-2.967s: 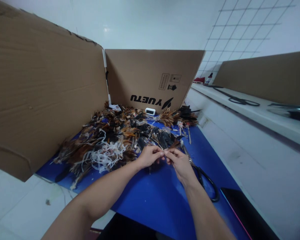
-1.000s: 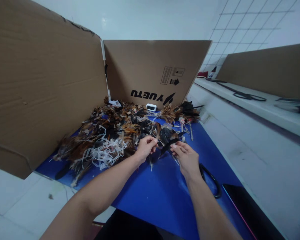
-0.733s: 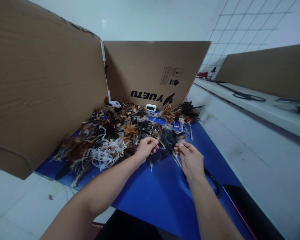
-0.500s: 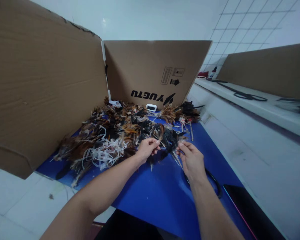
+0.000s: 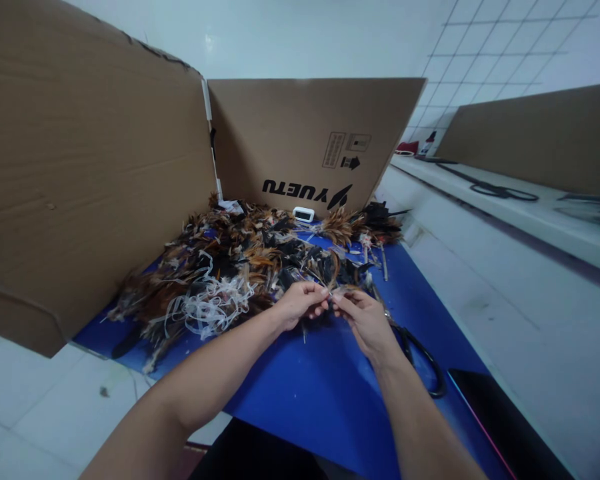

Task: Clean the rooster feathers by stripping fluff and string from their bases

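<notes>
My left hand [image 5: 304, 305] is closed in a pinch on a feather [image 5: 335, 265], whose curved brown vane rises above the fingertips. My right hand [image 5: 364, 321] is also pinched, its fingertips meeting those of the left at the feather's lower end. Whether a second small feather sits in the right fingers cannot be made out. Behind both hands spreads a heap of brown and black feathers [image 5: 265, 257]. A tangle of white plastic strips [image 5: 213, 305] lies left of my left hand. Black-handled scissors [image 5: 434, 373] rest beside my right wrist, partly hidden by it.
Cardboard panels [image 5: 280, 127] stand at the back and left of the blue table [image 5: 310, 393]. A small white digital clock [image 5: 303, 214] is by the back panel. A black flat device [image 5: 500, 417] lies at the right edge. Another pair of scissors [image 5: 503, 191] is on the ledge.
My right hand has moved left, bringing its fingertips to those of my left hand. The left hand has shifted slightly right with the feather. More of the scissors now shows.
</notes>
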The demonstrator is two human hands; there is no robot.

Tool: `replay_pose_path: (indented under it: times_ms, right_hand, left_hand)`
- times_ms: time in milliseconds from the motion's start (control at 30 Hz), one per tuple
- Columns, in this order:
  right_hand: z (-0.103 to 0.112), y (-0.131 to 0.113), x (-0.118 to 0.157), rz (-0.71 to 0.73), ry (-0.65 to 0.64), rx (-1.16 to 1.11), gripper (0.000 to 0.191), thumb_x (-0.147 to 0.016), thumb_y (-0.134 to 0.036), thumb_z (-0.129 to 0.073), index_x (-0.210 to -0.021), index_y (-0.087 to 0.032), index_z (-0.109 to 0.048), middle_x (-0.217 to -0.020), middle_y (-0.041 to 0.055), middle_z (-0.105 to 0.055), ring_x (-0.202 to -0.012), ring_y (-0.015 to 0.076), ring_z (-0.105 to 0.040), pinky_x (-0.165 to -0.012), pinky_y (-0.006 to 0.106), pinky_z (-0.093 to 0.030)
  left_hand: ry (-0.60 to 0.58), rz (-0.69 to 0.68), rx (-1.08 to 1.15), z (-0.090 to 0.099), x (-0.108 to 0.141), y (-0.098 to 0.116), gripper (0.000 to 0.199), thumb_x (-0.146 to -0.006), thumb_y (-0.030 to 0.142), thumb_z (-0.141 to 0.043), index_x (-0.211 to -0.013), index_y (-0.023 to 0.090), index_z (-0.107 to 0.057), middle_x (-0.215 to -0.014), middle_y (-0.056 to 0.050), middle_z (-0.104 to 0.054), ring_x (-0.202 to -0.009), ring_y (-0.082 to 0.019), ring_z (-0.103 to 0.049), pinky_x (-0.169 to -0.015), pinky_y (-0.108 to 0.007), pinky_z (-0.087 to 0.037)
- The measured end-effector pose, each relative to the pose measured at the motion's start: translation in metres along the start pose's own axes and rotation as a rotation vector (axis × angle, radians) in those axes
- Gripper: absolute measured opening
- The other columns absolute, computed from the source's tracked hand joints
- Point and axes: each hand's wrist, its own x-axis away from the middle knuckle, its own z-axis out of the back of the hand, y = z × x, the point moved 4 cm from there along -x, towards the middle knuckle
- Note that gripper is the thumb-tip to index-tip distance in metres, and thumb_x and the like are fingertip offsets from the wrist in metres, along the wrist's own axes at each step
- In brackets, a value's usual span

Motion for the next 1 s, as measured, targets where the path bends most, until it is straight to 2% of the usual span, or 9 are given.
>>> replay_pose_path:
  times_ms: [267,767,1000]
  right_hand:
    - [-0.0037,-0.0023,0.0029,-0.023,-0.062,-0.023,0.021,-0.056,-0.029,-0.081,-0.068,-0.019,-0.068,-0.067,-0.0008,-0.062,-0.059,0.0108,-0.052,-0.054,0.024,-0.041]
    - [-0.0050,0.0026,0.0032,-0.082,-0.118,-0.123,0.018,-0.059,-0.029,-0.080,-0.066,-0.020,-0.066,-0.065,-0.0022,-0.061,-0.060,0.0109,-0.052,-0.056,0.024,-0.041]
    - [-0.0087,-0.0004,0.0053,-0.103,-0.155,-0.125,0.020,-0.058,-0.030,-0.080,-0.065,-0.020,-0.064,-0.066,-0.0025,-0.061,-0.061,0.0112,-0.054,-0.059,0.026,-0.042]
  left_hand:
    - [-0.058,-0.005,0.007,-0.0016,0.0010,0.0005,0.041,-0.066,0.050,-0.068,-0.068,0.013,-0.051,-0.060,0.002,-0.054,-0.045,-0.004,-0.044,-0.040,-0.017,-0.029]
    - [-0.035,-0.009,-0.076,-0.0004,0.0007,0.0006,0.041,-0.064,0.051,-0.069,-0.070,0.013,-0.053,-0.058,0.002,-0.056,-0.045,-0.005,-0.046,-0.041,-0.017,-0.031]
    - [-0.082,0.003,-0.052,-0.0024,0.0017,0.0013,0.042,-0.063,0.051,-0.069,-0.070,0.013,-0.052,-0.059,0.001,-0.056,-0.046,-0.005,-0.046,-0.041,-0.017,-0.031]
